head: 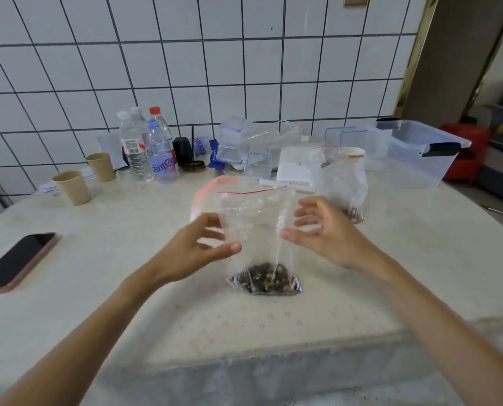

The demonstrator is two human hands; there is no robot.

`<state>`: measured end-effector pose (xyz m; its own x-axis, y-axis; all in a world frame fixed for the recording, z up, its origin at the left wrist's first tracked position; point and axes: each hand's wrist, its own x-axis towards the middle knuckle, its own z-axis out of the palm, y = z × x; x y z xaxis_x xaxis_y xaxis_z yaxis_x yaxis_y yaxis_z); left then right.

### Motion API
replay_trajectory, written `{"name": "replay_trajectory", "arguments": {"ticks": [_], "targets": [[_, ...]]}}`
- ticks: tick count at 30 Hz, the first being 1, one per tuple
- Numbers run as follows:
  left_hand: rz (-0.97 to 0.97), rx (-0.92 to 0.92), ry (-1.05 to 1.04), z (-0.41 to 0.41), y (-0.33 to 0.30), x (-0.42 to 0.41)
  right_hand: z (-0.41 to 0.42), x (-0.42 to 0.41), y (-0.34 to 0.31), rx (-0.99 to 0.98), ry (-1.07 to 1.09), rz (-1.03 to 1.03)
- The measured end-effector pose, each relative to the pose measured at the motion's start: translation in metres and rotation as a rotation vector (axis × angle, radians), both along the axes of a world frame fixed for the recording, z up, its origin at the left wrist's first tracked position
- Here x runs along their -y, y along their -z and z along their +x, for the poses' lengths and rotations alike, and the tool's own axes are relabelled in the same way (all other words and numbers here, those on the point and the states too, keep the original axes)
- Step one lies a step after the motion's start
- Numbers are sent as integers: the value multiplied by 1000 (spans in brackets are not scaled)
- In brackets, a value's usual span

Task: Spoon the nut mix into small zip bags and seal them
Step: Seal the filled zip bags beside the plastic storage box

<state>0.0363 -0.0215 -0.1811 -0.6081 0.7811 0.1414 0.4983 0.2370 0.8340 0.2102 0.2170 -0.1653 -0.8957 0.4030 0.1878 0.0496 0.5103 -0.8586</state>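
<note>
A clear zip bag (256, 218) with a red seal line stands upright at the table's middle, and its top looks blurred. Dark nut mix (266, 279) fills its bottom. My left hand (191, 253) is at the bag's left side, thumb in front and fingers behind the plastic, spread loosely. My right hand (323, 230) is at the bag's right edge with fingers spread and its thumb tip against the plastic. A second zip bag (341, 183) with a little nut mix stands behind my right hand. No spoon is visible.
On the pale table (97, 303), a phone (15, 262) lies at the left. Two paper cups (73, 187) and water bottles (159, 145) stand at the back left. Small clear containers (238, 142) and a large clear bin (414, 153) stand along the tiled wall.
</note>
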Motion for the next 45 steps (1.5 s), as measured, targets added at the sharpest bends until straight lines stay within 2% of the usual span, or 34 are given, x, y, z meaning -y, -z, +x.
{"name": "replay_trajectory", "arguments": {"ticks": [2, 4, 7, 9, 15, 19, 25, 30, 34, 38, 43, 44, 45], "targets": [[-25, 62, 98, 10, 23, -6, -2, 9, 27, 107, -55, -102], [8, 23, 103, 20, 40, -13, -4, 21, 50, 143, -65, -131], [106, -4, -19, 30, 49, -22, -7, 32, 69, 18, 76, -90], [144, 1, -75, 39, 49, -25, -3, 36, 70, -66, 126, -136], [247, 37, -76, 70, 39, -46, 23, 33, 60, -176, 336, -301], [282, 52, -38, 86, 29, -96, 36, -7, 49, -238, 507, -321], [304, 117, -72, 76, 26, -193, 22, -88, 40, -218, 687, -238], [259, 70, -123, 48, 45, -234, -11, -143, 54, -125, 723, -186], [243, -51, -78, 14, 45, -209, 1, -164, 61, -88, 678, 36], [134, -122, 121, -4, 26, -144, 34, -148, 52, -132, 557, 224], [-68, -58, 129, 15, 0, -52, 72, -81, 24, 40, 355, 97], [-132, 49, 122, 21, -30, -34, 91, -64, -11, 121, 354, -28], [-190, 97, 100, 32, -43, -16, 102, -43, -27, 200, 365, -70]]}}
